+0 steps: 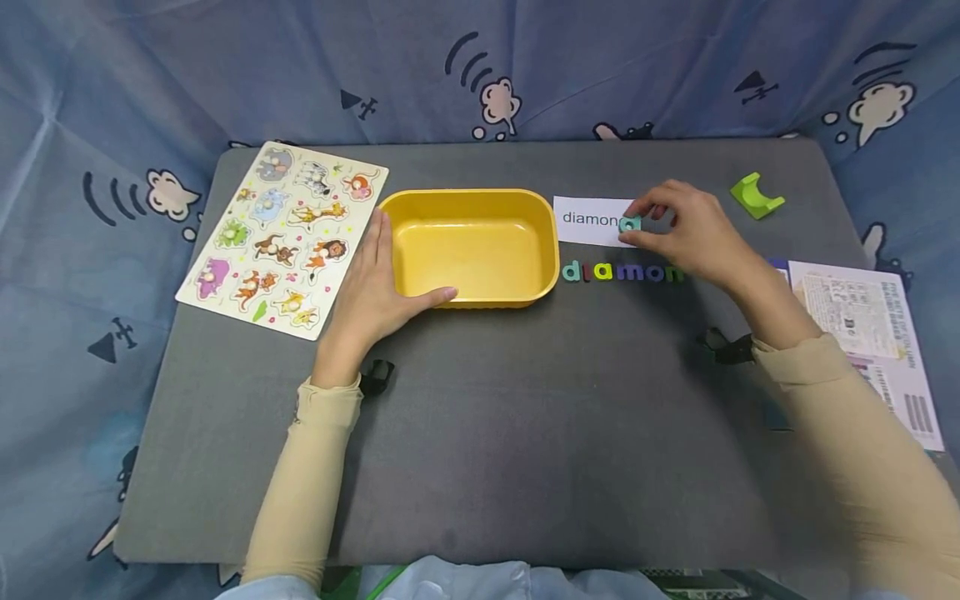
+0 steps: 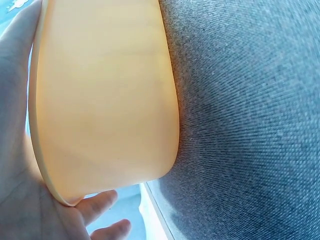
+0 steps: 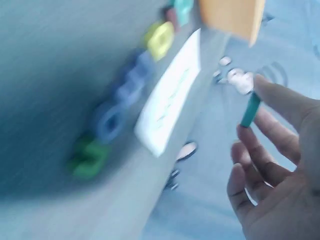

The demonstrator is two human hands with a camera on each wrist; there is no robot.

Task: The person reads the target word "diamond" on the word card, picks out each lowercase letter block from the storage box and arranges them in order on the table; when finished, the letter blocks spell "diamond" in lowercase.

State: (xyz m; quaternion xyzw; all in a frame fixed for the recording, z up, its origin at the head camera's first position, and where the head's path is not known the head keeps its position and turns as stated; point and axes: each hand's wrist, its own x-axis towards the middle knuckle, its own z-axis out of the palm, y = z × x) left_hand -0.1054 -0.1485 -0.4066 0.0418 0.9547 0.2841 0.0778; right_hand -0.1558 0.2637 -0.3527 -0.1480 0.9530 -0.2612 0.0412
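My left hand point(image 1: 367, 287) rests against the yellow basin point(image 1: 468, 302), straight fingers along its left side and thumb at the front rim. In the left wrist view, the palm lies at the basin's rim point(image 2: 35, 120). My right hand point(image 1: 693, 229) pinches a small teal letter point(image 1: 630, 224) between thumb and fingertips, over the right part of a white word card point(image 1: 581, 221). The card's print reads "diamon", its end covered by the letter and hand. Below the card, colored letters point(image 1: 602, 272) spell "diamon", with the green n point(image 3: 89, 159) at the right end.
An animal puzzle board point(image 1: 281, 237) lies left of the basin. At the back right sits a lime green curved piece point(image 1: 756, 197). A white printed box point(image 1: 862, 333) lies at the right edge, partly behind my right arm. A patterned blue cloth point(image 1: 412, 75) hangs behind the grey table point(image 1: 487, 433).
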